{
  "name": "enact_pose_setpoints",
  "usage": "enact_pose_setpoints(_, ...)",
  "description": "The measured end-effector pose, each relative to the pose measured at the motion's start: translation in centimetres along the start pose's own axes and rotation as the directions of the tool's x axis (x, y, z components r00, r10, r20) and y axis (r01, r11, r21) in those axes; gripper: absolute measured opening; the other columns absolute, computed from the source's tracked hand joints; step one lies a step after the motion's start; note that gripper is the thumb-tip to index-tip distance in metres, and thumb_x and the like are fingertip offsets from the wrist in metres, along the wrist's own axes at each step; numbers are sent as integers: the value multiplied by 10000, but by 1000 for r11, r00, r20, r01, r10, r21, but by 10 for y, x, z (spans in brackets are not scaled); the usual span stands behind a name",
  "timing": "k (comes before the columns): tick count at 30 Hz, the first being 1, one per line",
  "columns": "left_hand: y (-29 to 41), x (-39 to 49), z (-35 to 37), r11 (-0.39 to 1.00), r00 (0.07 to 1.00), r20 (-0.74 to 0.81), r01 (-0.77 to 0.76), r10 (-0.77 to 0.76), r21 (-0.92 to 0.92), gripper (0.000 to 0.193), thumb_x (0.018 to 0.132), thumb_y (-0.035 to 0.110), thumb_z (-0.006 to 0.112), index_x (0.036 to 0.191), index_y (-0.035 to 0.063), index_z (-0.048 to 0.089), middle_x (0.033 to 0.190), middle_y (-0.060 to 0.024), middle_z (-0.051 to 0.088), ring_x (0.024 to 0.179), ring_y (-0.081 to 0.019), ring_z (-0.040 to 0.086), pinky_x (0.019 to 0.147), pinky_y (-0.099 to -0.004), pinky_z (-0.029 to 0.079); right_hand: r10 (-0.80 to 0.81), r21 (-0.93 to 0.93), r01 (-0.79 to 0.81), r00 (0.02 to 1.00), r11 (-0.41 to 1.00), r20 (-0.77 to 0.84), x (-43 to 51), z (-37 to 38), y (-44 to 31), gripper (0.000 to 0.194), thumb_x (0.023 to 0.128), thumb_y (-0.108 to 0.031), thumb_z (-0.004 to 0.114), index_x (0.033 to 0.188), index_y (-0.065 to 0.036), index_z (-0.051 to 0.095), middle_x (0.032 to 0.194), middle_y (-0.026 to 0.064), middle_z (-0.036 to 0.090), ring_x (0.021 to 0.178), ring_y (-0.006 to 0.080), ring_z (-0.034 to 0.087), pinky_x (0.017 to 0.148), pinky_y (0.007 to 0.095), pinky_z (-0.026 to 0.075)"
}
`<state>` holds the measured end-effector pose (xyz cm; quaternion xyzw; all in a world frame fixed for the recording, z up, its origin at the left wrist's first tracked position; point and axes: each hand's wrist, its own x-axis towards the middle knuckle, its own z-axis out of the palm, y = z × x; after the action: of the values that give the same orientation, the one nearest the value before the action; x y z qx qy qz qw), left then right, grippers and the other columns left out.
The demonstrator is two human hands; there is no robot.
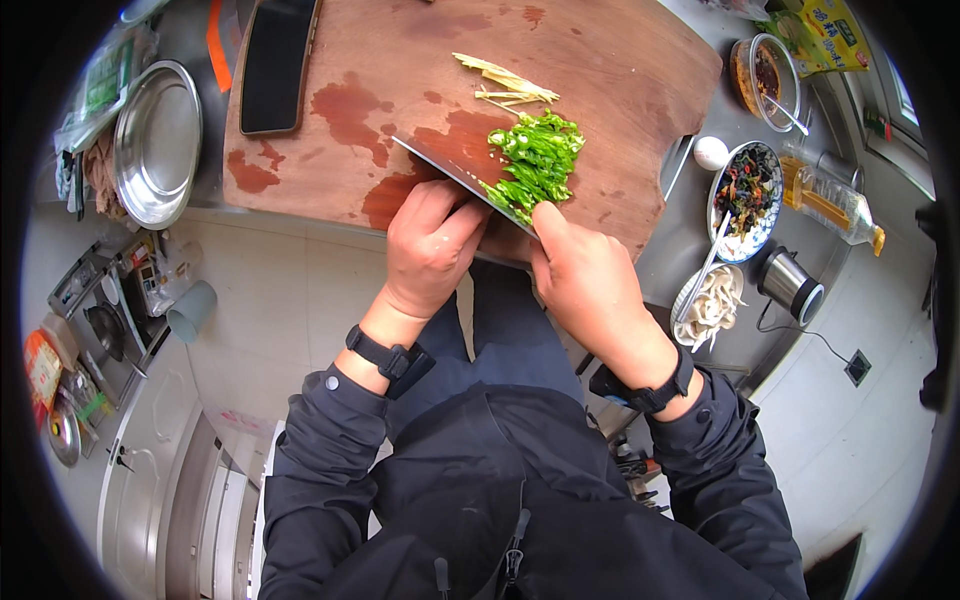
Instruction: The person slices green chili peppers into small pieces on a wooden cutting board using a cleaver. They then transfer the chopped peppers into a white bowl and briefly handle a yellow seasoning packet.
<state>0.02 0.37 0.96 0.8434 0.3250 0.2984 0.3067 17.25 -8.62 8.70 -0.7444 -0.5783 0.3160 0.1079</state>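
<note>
On the near edge of the wooden cutting board (630,75), my right hand (589,281) grips a kitchen knife (457,172), its handle hidden in the fist. The blade slants up to the left. My left hand (435,244) is curled close against the near side of the blade; its fingertips are hidden, and whether they pinch anything cannot be seen. Beyond the blade lies a heap of chopped green pepper (540,157), with some bits against the metal. Pale yellow strips, perhaps ginger (510,82), lie farther back.
A phone (277,67) lies on the board's left, beside a steel basin (157,146). Right of the board are an egg (710,153), a sauce bowl (769,67), a patterned plate of dark chopped food (750,187), a dish of pale strips (712,304) and an oil bottle (832,202).
</note>
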Motion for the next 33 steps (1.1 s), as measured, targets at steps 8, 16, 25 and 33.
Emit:
enact_pose_setpoints(8, -2, 0, 1, 999, 1000, -15, -1, 1, -33, 263, 728, -18, 788, 980, 55, 763, 1010, -83, 701, 932, -318, 687, 807, -407, 590, -22, 57, 25, 998, 998, -63, -2, 1, 1, 182, 946, -79, 681, 1005, -56, 510, 778, 191, 671, 753, 447, 685, 623, 544, 536)
enact_pose_setpoints(16, -4, 0, 1, 999, 1000, -18, -13, 12, -42, 266, 711, -21, 788, 965, 50, 755, 991, -87, 696, 923, -318, 686, 798, -404, 589, 32, 26, -32, 999, 999, -4, -2, 2, -5, 174, 950, -76, 677, 1008, -55, 515, 775, 193, 675, 754, 451, 687, 623, 548, 536)
enact_pose_setpoints(25, -5, 0, 0, 996, 999, -24, -25, 23, -80, 283, 733, -11, 792, 1008, 45, 756, 1027, -95, 710, 932, -325, 688, 807, -409, 589, 39, 104, -37, 999, 994, -21, -5, -7, -5, 175, 974, -76, 677, 996, -53, 506, 783, 226, 671, 771, 479, 671, 628, 566, 507)
enact_pose_setpoints(33, -5, 1, -1, 994, 1000, -15, 14, -15, -110, 254, 721, -34, 811, 961, 27, 754, 1004, -118, 710, 928, -338, 687, 822, -421, 581, 30, 85, -26, 999, 996, -41, 9, 6, -6, 178, 978, -78, 685, 991, -52, 509, 770, 234, 664, 768, 495, 656, 626, 563, 506)
